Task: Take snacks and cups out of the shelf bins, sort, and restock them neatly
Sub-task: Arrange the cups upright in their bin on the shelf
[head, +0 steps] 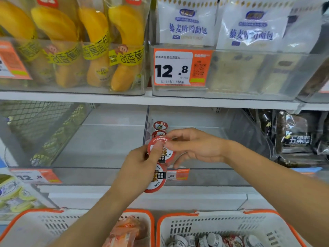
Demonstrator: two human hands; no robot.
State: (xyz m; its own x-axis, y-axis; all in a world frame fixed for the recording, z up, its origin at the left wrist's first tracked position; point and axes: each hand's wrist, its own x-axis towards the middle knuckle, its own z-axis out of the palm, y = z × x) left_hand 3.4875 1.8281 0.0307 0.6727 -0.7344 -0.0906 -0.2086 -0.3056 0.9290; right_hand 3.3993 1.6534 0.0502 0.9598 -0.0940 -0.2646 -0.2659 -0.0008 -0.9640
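I see a big clear bin (195, 175) on the shelf (124, 99), all around my hands. Below my hands sit two baskets; the right basket (229, 227) has more cups in it. My left hand (140, 166) holds two cups (160, 157), its thumb pressed on the top lid. My right hand (194, 147) pinches the top cup's rim. Two more cups (160, 129) stand just behind my fingers.
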